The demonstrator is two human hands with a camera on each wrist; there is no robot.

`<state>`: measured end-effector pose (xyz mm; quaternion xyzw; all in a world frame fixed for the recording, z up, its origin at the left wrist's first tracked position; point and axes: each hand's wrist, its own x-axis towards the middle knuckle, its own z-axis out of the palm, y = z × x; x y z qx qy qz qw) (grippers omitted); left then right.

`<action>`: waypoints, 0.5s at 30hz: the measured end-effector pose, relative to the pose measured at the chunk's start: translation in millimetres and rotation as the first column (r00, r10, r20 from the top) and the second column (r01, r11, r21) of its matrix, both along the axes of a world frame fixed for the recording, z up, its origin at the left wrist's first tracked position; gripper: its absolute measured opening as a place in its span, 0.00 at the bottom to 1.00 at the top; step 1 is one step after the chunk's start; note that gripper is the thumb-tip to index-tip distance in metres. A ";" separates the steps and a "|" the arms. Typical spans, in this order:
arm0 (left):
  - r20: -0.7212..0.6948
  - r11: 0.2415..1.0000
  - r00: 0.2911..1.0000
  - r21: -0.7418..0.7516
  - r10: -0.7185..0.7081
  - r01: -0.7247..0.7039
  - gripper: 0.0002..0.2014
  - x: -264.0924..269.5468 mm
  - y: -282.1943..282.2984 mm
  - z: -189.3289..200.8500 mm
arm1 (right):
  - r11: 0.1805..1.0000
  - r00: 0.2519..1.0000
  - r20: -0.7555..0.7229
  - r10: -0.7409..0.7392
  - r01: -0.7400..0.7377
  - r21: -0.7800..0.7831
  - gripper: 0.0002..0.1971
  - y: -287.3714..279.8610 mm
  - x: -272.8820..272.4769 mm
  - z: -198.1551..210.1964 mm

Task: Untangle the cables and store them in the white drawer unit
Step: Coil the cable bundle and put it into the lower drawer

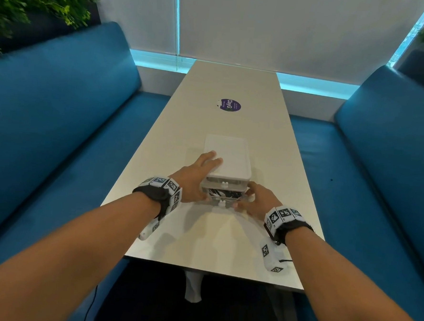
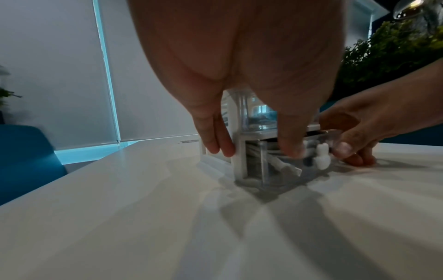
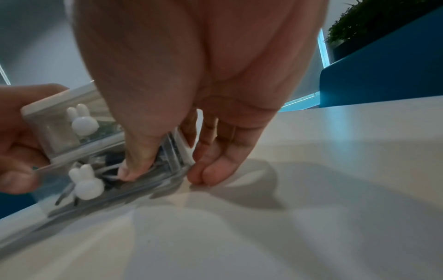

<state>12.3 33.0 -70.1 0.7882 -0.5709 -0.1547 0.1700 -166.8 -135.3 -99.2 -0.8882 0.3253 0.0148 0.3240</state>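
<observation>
The white drawer unit (image 1: 227, 158) stands in the middle of the table. Its clear lower drawer (image 1: 222, 198) is slid a little way out toward me, with black and white cables (image 1: 222, 193) coiled inside. Each drawer front carries a white rabbit-shaped knob (image 3: 87, 183). My left hand (image 1: 197, 176) holds the unit's left side, with fingers (image 2: 215, 145) on its top and flank and the thumb at the front. My right hand (image 1: 249, 200) pinches the lower drawer's right front corner, thumb (image 3: 129, 170) on the front and fingers (image 3: 210, 170) round the side. The upper drawer (image 3: 59, 128) is closed.
The long pale table (image 1: 214, 235) has a round purple sticker (image 1: 230, 105) further back. Blue benches run along the left (image 1: 59, 126) and right (image 1: 380, 158). Plants stand in both back corners. The table's front edge lies just below my wrists.
</observation>
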 end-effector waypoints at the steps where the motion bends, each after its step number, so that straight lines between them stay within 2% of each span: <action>1: 0.016 1.000 1.000 -0.021 0.005 -0.005 0.51 -1.8 -0.4 -0.9 | 1.000 1.000 0.013 -0.021 0.021 -0.018 0.31 0.6 0.3 -0.8; 4: 0.035 0.997 0.999 -0.064 0.039 -0.037 0.43 -7.2 -0.8 -3.6 | 0.995 0.992 0.088 -0.094 0.096 -0.014 0.23 3.5 -0.2 -7.2; 6: 0.045 0.996 0.998 -0.070 0.053 -0.050 0.42 -7.7 -0.3 -5.3 | 0.993 0.988 0.108 -0.114 0.115 -0.001 0.21 4.6 -0.7 -11.2; 15: 0.048 0.994 0.995 -0.082 0.082 -0.078 0.42 -11.0 -0.4 -5.9 | 0.995 0.991 0.097 -0.095 0.098 -0.029 0.22 3.4 0.2 -8.1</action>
